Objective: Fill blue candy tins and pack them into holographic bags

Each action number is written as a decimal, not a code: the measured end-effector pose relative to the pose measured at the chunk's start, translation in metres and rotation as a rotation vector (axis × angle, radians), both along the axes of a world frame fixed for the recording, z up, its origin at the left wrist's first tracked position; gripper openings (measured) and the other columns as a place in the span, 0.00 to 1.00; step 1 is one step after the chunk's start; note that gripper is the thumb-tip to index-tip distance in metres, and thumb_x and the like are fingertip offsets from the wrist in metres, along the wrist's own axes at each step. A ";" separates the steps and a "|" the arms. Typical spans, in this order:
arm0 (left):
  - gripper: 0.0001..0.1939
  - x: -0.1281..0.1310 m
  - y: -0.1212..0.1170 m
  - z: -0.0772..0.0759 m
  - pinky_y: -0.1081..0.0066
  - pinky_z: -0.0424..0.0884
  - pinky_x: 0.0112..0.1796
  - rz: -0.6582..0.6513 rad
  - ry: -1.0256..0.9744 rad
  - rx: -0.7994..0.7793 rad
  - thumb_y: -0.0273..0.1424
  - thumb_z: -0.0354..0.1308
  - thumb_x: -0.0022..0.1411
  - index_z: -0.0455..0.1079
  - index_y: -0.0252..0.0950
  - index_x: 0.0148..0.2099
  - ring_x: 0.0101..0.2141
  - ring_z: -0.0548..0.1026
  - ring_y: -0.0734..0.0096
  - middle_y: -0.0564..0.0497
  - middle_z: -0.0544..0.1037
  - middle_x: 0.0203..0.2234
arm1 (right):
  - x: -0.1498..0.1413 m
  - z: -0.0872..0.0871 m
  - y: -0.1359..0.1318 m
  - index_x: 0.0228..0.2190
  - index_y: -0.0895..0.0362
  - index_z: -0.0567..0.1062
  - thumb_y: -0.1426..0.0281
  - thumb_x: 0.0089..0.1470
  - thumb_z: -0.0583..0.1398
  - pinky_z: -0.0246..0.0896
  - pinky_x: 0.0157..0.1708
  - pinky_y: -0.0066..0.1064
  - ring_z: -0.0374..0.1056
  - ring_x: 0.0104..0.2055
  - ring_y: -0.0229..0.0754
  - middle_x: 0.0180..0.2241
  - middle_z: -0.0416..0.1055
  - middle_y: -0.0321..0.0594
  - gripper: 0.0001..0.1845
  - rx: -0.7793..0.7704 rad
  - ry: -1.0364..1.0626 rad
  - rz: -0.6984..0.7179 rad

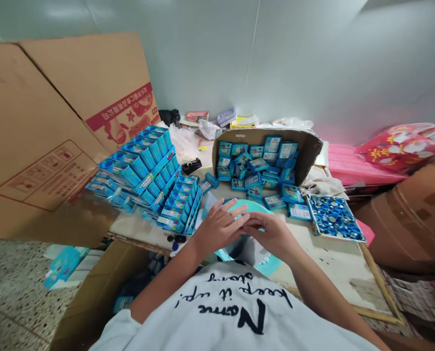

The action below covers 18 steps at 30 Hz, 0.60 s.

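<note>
My left hand [217,226] and my right hand [272,231] meet close to my chest, above a round teal plate [264,263] at the table's near edge. The fingers of both curl toward each other and touch. What they hold is hidden between them. Stacked rows of small blue boxes [147,170] stand to the left of my hands. Behind my hands a cardboard box on its side [308,141] spills loose blue boxes [261,165] onto the table.
A shallow tray of blue caps [334,217] lies at the right. Large cardboard sheets [49,126] lean at the left. An open carton [100,287] stands below the table edge. Pink packs [349,165] and a red bag [400,146] are at the far right.
</note>
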<state>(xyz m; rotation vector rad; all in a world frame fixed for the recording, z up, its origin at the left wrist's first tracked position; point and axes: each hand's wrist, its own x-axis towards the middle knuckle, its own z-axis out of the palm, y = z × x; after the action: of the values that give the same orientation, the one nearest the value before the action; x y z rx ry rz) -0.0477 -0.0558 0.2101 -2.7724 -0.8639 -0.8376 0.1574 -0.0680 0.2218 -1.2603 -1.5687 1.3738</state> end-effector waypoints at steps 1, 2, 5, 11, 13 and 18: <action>0.19 0.000 0.002 -0.002 0.51 0.57 0.64 -0.018 -0.008 0.020 0.34 0.56 0.68 0.68 0.39 0.59 0.63 0.64 0.57 0.49 0.73 0.59 | -0.003 0.003 -0.001 0.40 0.54 0.77 0.60 0.53 0.63 0.73 0.41 0.41 0.77 0.38 0.49 0.36 0.81 0.42 0.15 0.004 0.013 0.002; 0.17 -0.002 0.003 -0.006 0.53 0.57 0.64 -0.037 -0.021 0.040 0.32 0.56 0.68 0.69 0.40 0.58 0.62 0.65 0.60 0.50 0.75 0.57 | -0.004 0.004 -0.002 0.42 0.54 0.76 0.61 0.52 0.63 0.73 0.42 0.41 0.77 0.38 0.49 0.36 0.81 0.42 0.16 0.004 0.020 -0.004; 0.18 -0.014 0.001 -0.020 0.56 0.59 0.64 -0.072 -0.054 0.095 0.32 0.59 0.67 0.69 0.40 0.58 0.61 0.67 0.63 0.50 0.78 0.54 | -0.003 0.004 -0.006 0.45 0.56 0.74 0.61 0.52 0.63 0.72 0.42 0.42 0.77 0.37 0.49 0.35 0.82 0.44 0.20 0.000 0.013 -0.023; 0.16 -0.024 -0.013 -0.033 0.52 0.56 0.65 -0.021 -0.114 0.144 0.33 0.63 0.63 0.72 0.41 0.53 0.63 0.65 0.61 0.49 0.78 0.53 | 0.004 0.003 -0.012 0.46 0.56 0.74 0.55 0.51 0.66 0.73 0.41 0.43 0.77 0.38 0.51 0.36 0.82 0.47 0.25 0.028 0.094 -0.045; 0.15 -0.021 -0.016 -0.034 0.53 0.54 0.66 -0.009 -0.116 0.107 0.33 0.64 0.62 0.73 0.40 0.51 0.63 0.65 0.62 0.48 0.79 0.53 | 0.005 0.004 -0.011 0.45 0.57 0.74 0.54 0.50 0.67 0.73 0.40 0.44 0.77 0.37 0.52 0.35 0.81 0.47 0.26 0.024 0.110 -0.043; 0.13 -0.015 -0.019 -0.038 0.56 0.52 0.67 -0.048 -0.169 0.078 0.31 0.64 0.62 0.72 0.36 0.49 0.61 0.67 0.65 0.48 0.80 0.50 | 0.008 0.002 -0.009 0.46 0.57 0.74 0.55 0.51 0.67 0.73 0.40 0.43 0.77 0.38 0.51 0.36 0.81 0.47 0.26 0.020 0.147 -0.054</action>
<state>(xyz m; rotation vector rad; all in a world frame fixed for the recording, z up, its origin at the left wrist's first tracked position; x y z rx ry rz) -0.0629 -0.0750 0.1725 -2.6949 -0.7746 -1.1020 0.1657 -0.0770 0.2238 -1.1548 -1.4349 1.3808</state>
